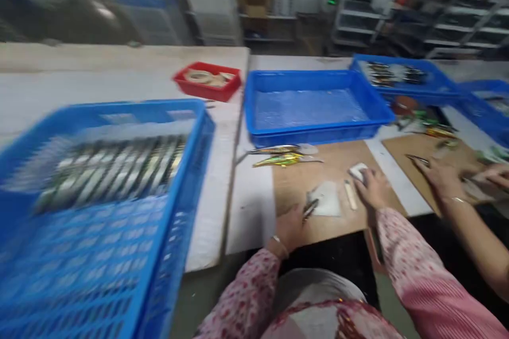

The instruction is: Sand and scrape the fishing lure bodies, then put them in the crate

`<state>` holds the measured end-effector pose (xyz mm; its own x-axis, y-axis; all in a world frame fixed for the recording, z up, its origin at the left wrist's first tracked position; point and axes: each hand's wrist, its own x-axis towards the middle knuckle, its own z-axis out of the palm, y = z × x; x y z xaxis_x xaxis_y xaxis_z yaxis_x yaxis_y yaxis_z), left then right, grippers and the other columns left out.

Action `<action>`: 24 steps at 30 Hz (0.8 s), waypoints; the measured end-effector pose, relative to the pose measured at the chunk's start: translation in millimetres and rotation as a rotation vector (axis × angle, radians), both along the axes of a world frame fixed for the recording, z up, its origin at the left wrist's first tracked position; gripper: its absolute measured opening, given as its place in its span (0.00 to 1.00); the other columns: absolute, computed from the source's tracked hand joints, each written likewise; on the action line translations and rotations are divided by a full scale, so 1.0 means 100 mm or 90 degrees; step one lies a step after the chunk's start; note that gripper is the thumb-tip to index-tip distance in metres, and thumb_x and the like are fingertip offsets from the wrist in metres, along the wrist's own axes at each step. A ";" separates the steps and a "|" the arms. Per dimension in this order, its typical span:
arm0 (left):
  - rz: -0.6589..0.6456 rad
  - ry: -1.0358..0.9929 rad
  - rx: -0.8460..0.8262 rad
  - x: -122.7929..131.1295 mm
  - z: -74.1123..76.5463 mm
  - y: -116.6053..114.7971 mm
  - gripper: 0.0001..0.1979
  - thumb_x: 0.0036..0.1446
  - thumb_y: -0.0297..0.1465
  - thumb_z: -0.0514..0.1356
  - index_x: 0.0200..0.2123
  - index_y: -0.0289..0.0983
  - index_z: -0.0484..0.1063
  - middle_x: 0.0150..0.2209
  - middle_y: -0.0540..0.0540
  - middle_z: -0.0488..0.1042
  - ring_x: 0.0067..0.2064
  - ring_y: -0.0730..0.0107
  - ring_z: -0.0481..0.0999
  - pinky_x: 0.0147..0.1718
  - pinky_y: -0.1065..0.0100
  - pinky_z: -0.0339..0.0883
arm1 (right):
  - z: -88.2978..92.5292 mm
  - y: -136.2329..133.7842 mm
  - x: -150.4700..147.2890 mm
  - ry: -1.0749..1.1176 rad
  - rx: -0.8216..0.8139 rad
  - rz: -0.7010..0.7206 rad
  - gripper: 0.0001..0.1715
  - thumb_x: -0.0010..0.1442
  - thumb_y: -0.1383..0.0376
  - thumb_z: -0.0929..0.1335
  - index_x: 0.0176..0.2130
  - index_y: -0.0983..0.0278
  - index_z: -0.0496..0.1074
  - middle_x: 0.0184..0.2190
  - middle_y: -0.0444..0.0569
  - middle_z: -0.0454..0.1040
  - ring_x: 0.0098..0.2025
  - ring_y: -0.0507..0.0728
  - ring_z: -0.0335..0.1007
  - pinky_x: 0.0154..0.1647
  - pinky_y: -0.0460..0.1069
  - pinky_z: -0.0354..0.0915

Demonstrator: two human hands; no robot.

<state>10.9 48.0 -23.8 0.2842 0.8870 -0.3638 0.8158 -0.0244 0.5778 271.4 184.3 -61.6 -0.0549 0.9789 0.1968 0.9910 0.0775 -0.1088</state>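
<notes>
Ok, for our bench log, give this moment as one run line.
left hand: at dark slim item | right hand: on white piece | beside: fishing lures, wooden board

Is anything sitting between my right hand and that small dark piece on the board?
Yes. A pale stick and a white sheet lie on the wooden board between your right hand and the small dark piece, which is beside your left hand.

a white work table (248, 212) carries it all — a blue crate (119, 108) near left, a red tray (207, 92) far, a blue tray (314, 135) centre, a tan board (338, 228) near right, two fishing lures (282, 159) on its edge.
</notes>
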 end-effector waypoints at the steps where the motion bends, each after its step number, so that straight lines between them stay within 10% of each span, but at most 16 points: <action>1: 0.006 0.035 0.006 0.00 -0.03 0.06 0.21 0.63 0.39 0.45 0.57 0.38 0.58 0.49 0.39 0.71 0.48 0.60 0.73 0.46 0.62 0.66 | 0.04 -0.13 0.22 0.009 0.005 -0.038 0.20 0.65 0.56 0.69 0.52 0.62 0.67 0.51 0.54 0.63 0.50 0.66 0.61 0.51 0.62 0.62; 9: -0.018 0.067 0.020 0.04 0.12 0.06 0.18 0.63 0.35 0.47 0.55 0.35 0.58 0.48 0.40 0.73 0.48 0.62 0.74 0.45 0.66 0.66 | 0.25 -0.46 0.06 0.361 0.012 0.171 0.25 0.61 0.56 0.65 0.55 0.61 0.64 0.53 0.53 0.62 0.55 0.65 0.57 0.57 0.58 0.57; 19: -0.016 0.021 -0.048 0.09 0.12 0.09 0.19 0.64 0.36 0.44 0.54 0.33 0.57 0.44 0.38 0.75 0.46 0.56 0.76 0.42 0.61 0.66 | 0.37 -0.97 -0.39 0.238 0.007 0.275 0.20 0.58 0.65 0.70 0.51 0.60 0.72 0.56 0.53 0.59 0.53 0.67 0.56 0.55 0.61 0.58; 24: -0.020 -0.021 -0.054 0.06 0.09 0.11 0.18 0.64 0.35 0.44 0.54 0.32 0.56 0.43 0.39 0.75 0.45 0.57 0.76 0.42 0.62 0.66 | 0.40 -0.82 -0.41 0.228 -0.002 0.277 0.15 0.59 0.63 0.74 0.47 0.58 0.75 0.53 0.52 0.63 0.52 0.67 0.57 0.53 0.61 0.59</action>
